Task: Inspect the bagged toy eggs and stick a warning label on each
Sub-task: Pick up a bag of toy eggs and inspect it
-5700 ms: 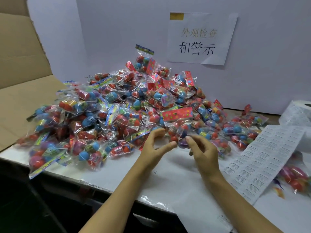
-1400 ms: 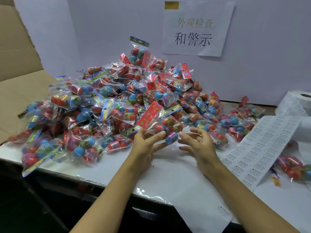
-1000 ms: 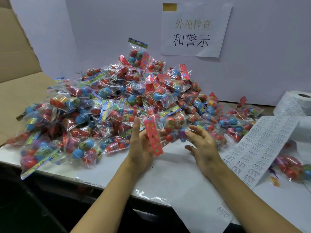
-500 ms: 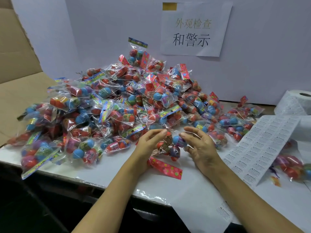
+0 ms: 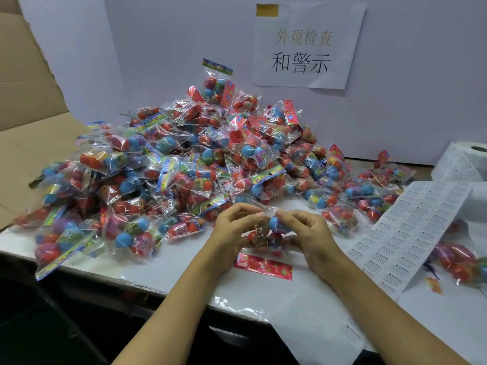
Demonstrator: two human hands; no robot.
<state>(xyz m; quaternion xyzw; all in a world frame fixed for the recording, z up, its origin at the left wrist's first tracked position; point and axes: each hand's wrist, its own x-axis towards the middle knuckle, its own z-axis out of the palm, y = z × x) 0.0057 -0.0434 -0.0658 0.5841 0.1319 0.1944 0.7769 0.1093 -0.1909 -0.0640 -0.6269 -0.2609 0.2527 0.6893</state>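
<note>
One clear bag of toy eggs (image 5: 266, 237) is held between both hands just above the white table (image 5: 303, 306), its red header card (image 5: 263, 266) hanging toward me. My left hand (image 5: 234, 230) pinches the bag's top edge from the left. My right hand (image 5: 308, 233) pinches it from the right, fingertips almost meeting over a blue egg. Behind them rises a big pile of bagged eggs (image 5: 184, 159). A strip of white warning labels (image 5: 411, 233) lies to the right, fed from a label roll (image 5: 463, 162).
Several bagged eggs (image 5: 458, 262) lie apart at the far right, past the label strip. A paper sign (image 5: 308, 46) is taped to the white back wall. Cardboard (image 5: 29, 114) stands at the left. The table's front edge runs below my forearms.
The bag was pulled from the pile's front, flipped over with its red header swinging from up to down toward me, and both hands have closed onto its top edge.
</note>
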